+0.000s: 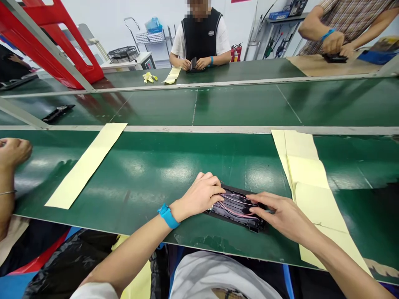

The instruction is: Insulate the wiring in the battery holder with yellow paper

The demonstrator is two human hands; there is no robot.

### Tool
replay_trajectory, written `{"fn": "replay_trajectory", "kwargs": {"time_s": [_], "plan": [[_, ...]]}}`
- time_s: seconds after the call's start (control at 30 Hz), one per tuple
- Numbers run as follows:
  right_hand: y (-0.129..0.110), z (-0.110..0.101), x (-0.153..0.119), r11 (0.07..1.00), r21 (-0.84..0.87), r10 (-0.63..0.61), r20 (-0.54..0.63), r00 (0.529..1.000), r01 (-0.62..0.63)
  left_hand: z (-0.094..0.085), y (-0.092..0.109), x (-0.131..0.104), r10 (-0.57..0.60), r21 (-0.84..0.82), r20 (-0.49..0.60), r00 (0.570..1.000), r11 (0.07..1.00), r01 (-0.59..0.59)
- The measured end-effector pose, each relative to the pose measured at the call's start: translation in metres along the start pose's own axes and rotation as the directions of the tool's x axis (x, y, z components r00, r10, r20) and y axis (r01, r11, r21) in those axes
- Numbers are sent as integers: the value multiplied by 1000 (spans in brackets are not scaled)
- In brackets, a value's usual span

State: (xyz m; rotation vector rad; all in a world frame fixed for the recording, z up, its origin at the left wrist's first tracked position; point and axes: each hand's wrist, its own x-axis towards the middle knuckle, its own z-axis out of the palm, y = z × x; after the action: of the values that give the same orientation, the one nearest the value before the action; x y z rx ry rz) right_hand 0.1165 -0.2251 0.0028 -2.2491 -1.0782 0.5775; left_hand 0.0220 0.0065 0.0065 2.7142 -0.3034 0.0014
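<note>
A long black plastic housing lies slanted on the green bench, its open side up. Thin pink and whitish wires run lengthwise inside it. At its left end is my left hand, closed with bent fingers over the edge and the wire ends; the fingertips partly hide what they grip. My right hand reaches over the right end, thumb and forefinger closing on the wires with a small gap showing between the tips. A blue wristband circles my left wrist.
Yellow paper strips lie left and right of the housing. A pale rail crosses behind. Another person's hand is at far left. Two people work across the bench. A black part lies beyond the rail.
</note>
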Motion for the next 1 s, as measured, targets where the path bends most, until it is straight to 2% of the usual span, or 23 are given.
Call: {"fn": "replay_trajectory", "kwargs": {"time_s": [0.17,0.33,0.4,0.5,0.63,0.73,0.87,1.0], "plan": [[5,10,2,989,144,-17,-87,996,29,-3,-1,5,-40,-44,69,997,998,43],[11,17,3,971,241,30,-123,992,0,-12,-8,1,33,-130,123,992,991,-17],[12,16,2,965,260,46,-114,992,-15,-16,-8,1,49,-116,157,986,993,-31],[11,9,1,965,260,34,-41,999,-22,-21,-6,3,59,-77,208,976,996,-44],[10,0,1,964,256,38,129,991,-70,-24,-6,8,98,-156,232,968,986,-62],[13,1,4,940,317,76,163,984,-125,-24,-8,9,99,-185,219,971,981,-58],[18,10,7,920,363,133,72,988,-150,-24,-10,8,96,-186,221,971,981,-54],[21,18,5,932,327,175,-31,984,-156,-25,-9,8,97,-174,235,967,983,-56]]}}
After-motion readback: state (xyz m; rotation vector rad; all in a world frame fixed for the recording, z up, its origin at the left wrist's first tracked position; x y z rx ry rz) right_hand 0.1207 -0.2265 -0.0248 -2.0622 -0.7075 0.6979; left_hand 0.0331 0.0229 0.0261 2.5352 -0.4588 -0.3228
